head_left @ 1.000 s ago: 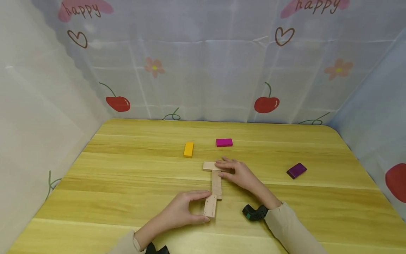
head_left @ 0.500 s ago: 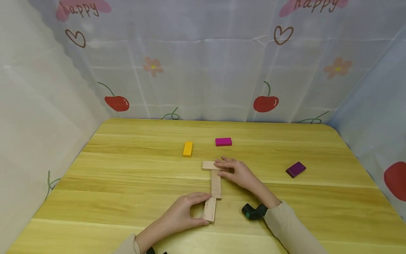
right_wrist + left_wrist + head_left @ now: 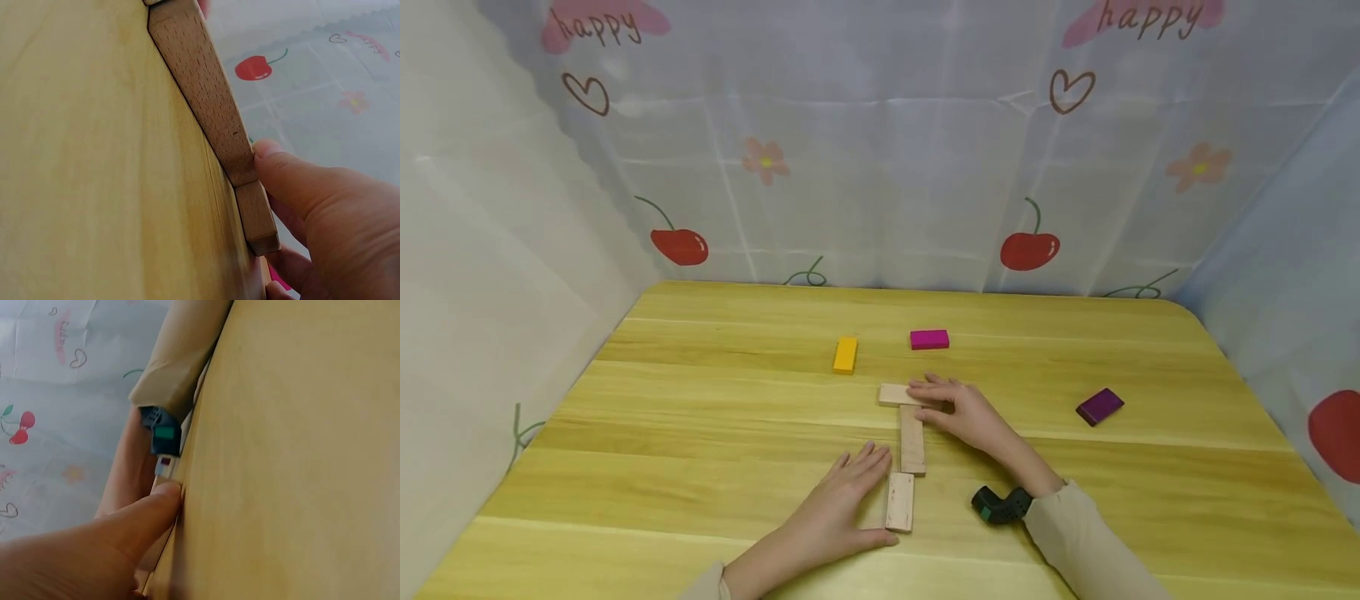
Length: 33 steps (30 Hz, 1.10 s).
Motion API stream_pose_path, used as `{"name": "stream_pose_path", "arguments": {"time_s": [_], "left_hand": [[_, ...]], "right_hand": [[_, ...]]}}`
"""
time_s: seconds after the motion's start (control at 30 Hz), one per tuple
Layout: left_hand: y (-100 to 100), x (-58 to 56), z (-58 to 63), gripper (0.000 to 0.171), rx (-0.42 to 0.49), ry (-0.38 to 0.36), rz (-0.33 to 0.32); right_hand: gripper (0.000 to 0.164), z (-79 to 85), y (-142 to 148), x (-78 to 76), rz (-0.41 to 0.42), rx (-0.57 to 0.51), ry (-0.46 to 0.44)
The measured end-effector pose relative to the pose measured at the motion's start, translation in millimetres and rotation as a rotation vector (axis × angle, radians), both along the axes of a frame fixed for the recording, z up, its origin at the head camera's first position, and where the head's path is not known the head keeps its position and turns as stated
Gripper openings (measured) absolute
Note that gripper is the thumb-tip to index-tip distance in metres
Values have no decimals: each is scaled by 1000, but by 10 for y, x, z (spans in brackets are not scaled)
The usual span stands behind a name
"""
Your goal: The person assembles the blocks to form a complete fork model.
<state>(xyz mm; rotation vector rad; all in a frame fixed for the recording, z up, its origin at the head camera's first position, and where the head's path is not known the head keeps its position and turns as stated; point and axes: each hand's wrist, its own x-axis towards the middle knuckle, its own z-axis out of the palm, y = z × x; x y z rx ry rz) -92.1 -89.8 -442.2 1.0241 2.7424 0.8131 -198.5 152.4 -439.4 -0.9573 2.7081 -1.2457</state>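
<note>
Three plain wooden blocks form a bent line on the table. The far block [image 3: 893, 394] lies crosswise, the middle block [image 3: 913, 442] runs toward the person from it, and the near block [image 3: 900, 502] sits just beyond, slightly left. My left hand [image 3: 842, 504] is spread beside the near block, fingers straight along its left, thumb by its near end. My right hand [image 3: 966, 411] holds the far block, fingers over its right part, while the thumb [image 3: 272, 153] touches the middle block's edge where the two meet. The fingers partly hide the far block's right end.
Behind the line lie an orange block [image 3: 846, 356] and a magenta block [image 3: 929, 339]. A purple block [image 3: 1101, 407] is off to the right. A black wrist device [image 3: 1000, 505] sits at the right sleeve. Printed curtains [image 3: 880, 167] border the wooden table [image 3: 700, 433].
The near block has shifted toward the person, away from alongside the middle block. My left hand has let go of it and spread its fingers. The right hand stays in place.
</note>
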Motion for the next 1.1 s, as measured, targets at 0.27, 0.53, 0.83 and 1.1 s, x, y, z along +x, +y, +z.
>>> {"name": "stream_pose_path", "arguments": {"time_s": [0.27, 0.53, 0.83, 1.1], "left_hand": [[5, 57, -56, 82, -63, 88, -25], [97, 110, -34, 83, -99, 126, 20], [127, 151, -21, 79, -142, 170, 20], [178, 177, -14, 80, -167, 193, 42]], "right_hand": [[37, -20, 3, 16, 7, -6, -3], [36, -23, 14, 7, -5, -27, 6], [36, -38, 2, -8, 5, -26, 7], [37, -16, -1, 10, -4, -22, -15]]}}
